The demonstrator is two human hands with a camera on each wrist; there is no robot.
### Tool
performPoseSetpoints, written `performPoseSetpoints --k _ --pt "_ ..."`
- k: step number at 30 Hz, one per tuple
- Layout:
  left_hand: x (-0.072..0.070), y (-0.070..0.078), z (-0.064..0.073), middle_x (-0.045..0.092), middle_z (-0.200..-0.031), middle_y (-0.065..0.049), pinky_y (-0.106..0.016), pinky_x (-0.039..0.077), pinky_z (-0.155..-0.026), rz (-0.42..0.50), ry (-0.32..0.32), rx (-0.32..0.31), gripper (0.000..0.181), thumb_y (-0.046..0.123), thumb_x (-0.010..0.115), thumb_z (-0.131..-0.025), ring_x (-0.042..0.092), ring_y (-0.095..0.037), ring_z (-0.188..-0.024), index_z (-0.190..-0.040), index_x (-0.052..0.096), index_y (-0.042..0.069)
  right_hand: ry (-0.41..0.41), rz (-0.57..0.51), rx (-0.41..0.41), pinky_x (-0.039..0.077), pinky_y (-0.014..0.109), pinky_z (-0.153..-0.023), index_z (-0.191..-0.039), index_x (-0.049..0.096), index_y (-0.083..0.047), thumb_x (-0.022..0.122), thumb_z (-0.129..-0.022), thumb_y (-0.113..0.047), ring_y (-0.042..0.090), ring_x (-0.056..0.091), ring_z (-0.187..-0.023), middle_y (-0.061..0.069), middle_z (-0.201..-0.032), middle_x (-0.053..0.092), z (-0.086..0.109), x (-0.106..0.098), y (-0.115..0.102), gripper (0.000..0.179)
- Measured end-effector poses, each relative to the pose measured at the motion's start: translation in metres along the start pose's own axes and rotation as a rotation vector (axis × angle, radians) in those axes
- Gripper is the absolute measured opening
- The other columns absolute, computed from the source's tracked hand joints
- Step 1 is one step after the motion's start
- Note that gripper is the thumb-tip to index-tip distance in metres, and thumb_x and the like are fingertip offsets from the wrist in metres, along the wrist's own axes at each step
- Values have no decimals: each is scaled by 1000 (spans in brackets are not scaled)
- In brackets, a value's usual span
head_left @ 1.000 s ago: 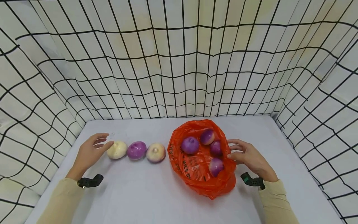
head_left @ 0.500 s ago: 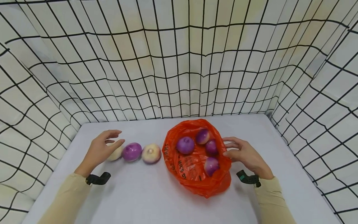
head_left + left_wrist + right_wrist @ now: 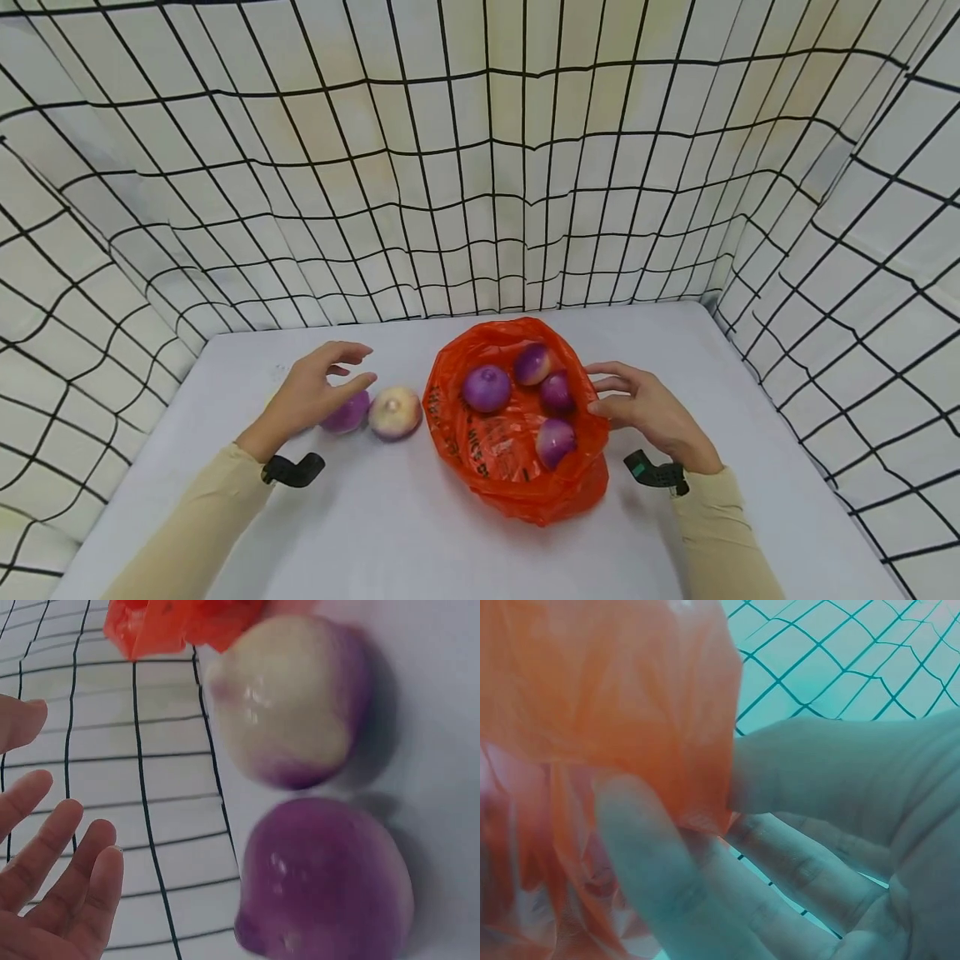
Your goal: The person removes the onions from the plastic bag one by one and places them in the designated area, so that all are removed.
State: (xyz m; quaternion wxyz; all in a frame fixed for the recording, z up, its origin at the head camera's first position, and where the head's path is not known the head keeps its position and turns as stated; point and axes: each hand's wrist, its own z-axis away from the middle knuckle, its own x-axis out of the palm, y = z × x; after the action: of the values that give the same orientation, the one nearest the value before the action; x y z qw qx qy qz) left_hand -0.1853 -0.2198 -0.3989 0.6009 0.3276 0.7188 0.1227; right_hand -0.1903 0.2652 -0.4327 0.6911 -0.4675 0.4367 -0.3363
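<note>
My left hand (image 3: 322, 390) hovers with loosely bent fingers over a purple onion (image 3: 348, 412), partly covering it in the head view. Right of it lies a pale onion (image 3: 395, 412) with a purple patch that shows in the left wrist view. Another pale onion is almost wholly hidden behind the left hand. An orange-red plastic bag (image 3: 525, 498) stands with its mouth spread wide and several purple onions (image 3: 487, 388) inside. At the bag's right side, my right hand (image 3: 651, 408) pinches the rim, thumb and forefinger on either side of the plastic (image 3: 630, 690).
The things lie on a white table (image 3: 360, 533). Black netting (image 3: 480, 200) over pale walls rises behind the table and along both sides. A black wrist camera (image 3: 292, 470) sits on the left wrist, another camera (image 3: 656, 473) on the right.
My left hand has moved right, from beside the leftmost pale onion to over the purple one. The head view has shifted slightly. The right hand stays at the bag's rim.
</note>
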Motion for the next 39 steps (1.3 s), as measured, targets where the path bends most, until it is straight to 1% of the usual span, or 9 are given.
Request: performPoseSetpoints --k 3,7,13,17,23,26,30,35,39 --pt "9 6 -5 71 -127 -11 -44 60 -95 2 -7 34 41 25 76 -95 67 -28 -116 -131 65 8 -2 -11 -1 65 43 -88 -147 53 -19 79 -90 -30 28 74 -110 18 -141 63 -2 1 0 64" --pt "16 18 -12 71 -126 -10 -46 61 -95 15 -27 72 40 24 77 -94 68 -27 -115 -129 66 8 -10 -20 -16 65 43 -88 -147 53 -17 79 -90 -28 28 75 -108 19 -139 65 -3 2 1 64" --pt "27 40 -22 71 -129 -7 -45 60 -97 68 -94 123 42 25 78 -94 68 -24 -116 -131 65 10 -8 -15 -24 65 43 -88 -147 53 -17 78 -91 -28 28 75 -107 19 -139 65 -4 1 2 63" --pt "34 52 -29 71 -130 -9 -46 60 -98 97 -139 164 44 25 77 -94 68 -25 -116 -133 64 8 -4 -18 -23 65 43 -89 -146 54 -18 78 -91 -29 28 75 -108 18 -138 65 -4 0 2 62" --pt "46 68 -38 71 -129 -13 -47 60 -98 132 -193 224 46 23 80 -92 69 -29 -116 -132 65 5 2 -14 -19 65 43 -89 -147 53 -18 78 -91 -28 28 75 -108 19 -138 65 -2 -2 3 62" --pt "53 74 -40 70 -129 -12 -49 59 -101 142 -230 225 47 25 80 -91 68 -29 -118 -132 65 8 8 -16 -20 65 43 -88 -146 54 -18 79 -90 -28 28 75 -108 19 -138 65 -2 -2 3 62" --pt "62 82 -44 69 -131 -8 -50 57 -105 162 -279 199 48 29 81 -91 66 -28 -123 -134 64 14 13 -18 -22 66 43 -87 -146 54 -17 79 -90 -28 28 75 -107 19 -138 65 -1 -2 2 62" --pt "76 88 -54 67 -135 -8 -51 58 -105 185 -334 184 52 26 81 -91 63 -28 -128 -137 61 13 19 -14 -14 66 43 -87 -146 54 -17 79 -90 -28 27 75 -106 19 -138 65 0 -3 1 62" --pt "86 91 -61 66 -136 -10 -51 58 -105 193 -360 162 53 23 81 -91 61 -28 -130 -138 61 10 18 -19 -9 65 42 -87 -145 54 -18 79 -90 -29 27 75 -106 18 -137 66 1 -3 1 61"
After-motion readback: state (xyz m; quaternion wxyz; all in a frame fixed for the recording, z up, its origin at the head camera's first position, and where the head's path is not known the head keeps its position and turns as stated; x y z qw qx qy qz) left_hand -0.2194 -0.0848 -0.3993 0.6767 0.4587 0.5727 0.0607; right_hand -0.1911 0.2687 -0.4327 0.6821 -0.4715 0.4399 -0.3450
